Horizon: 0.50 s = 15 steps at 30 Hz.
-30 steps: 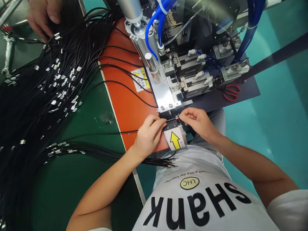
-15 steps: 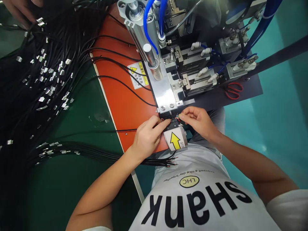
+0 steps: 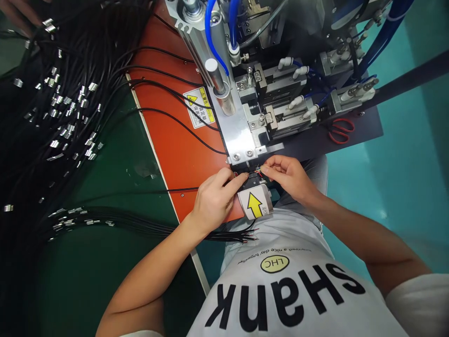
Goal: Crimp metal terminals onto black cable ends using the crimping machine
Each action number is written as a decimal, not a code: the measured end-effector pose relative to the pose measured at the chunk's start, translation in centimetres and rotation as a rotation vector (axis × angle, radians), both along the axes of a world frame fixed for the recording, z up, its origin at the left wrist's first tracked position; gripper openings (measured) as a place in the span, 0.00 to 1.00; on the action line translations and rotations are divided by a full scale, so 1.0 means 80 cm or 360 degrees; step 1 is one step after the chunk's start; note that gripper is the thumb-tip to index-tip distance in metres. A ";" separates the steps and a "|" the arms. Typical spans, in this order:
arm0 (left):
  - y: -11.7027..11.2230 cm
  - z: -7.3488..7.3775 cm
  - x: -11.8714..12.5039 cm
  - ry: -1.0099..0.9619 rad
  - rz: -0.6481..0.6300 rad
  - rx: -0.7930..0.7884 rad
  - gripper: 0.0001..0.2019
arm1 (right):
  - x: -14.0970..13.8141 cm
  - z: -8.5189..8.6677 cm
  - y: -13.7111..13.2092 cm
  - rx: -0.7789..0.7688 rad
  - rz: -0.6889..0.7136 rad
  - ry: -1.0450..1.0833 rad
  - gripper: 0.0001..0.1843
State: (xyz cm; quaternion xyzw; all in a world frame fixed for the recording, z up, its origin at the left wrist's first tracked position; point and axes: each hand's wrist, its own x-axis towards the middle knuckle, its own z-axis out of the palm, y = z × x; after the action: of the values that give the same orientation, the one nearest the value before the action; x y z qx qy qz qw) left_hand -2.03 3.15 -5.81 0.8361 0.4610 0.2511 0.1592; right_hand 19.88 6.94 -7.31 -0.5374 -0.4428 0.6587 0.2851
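Lying nearest the person, a bunch of loose ends [image 3: 242,235] fans out just below the arrow block [image 3: 255,204], the white-faced piece with a yellow arrow at the worktop [image 3: 115,262] edge. Left of the block, the left hand [image 3: 213,199] is closed, pinching a black cable [image 3: 182,189] between thumb and forefinger; the cable runs away leftward across the orange plate [image 3: 175,150]. Just above and right of the block, the right hand [image 3: 287,175] is closed too, its fingertips nipping the cable's coloured wire tips [image 3: 258,172]. The tips sit directly above the block, at the mouth of the machine [image 3: 245,135]; how deep they reach cannot be told.

Beyond the block, the machine's steel face carries two screws, and a cylinder [image 3: 219,89] stands higher up with blue hoses [image 3: 213,37] looping above it. A warning label [image 3: 198,106] lies up and left of the block on the plate. Red scissors [image 3: 340,131] rest well to the block's upper right. Far to the block's upper left, a heap [image 3: 63,107] of black cables with metal clips covers the worktop, and another person's hand [image 3: 17,11] touches it at the top corner.
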 end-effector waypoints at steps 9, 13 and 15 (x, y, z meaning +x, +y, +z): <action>0.002 0.003 0.002 0.0135 -0.0019 0.0003 0.17 | -0.001 -0.003 -0.001 0.0033 -0.0019 -0.0039 0.10; 0.003 0.002 0.003 0.0200 -0.0020 0.0021 0.17 | 0.000 -0.007 0.000 0.0112 0.0005 -0.0126 0.10; 0.003 0.002 0.004 0.0225 -0.0029 0.0032 0.17 | 0.000 -0.007 -0.001 0.0162 0.0016 -0.0177 0.10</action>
State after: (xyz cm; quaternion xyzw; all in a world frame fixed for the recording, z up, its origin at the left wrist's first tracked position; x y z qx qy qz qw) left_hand -1.74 3.38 -5.65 0.8574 0.4610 0.1947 0.1201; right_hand 19.89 6.85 -7.89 -0.5558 -0.4936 0.6057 0.2839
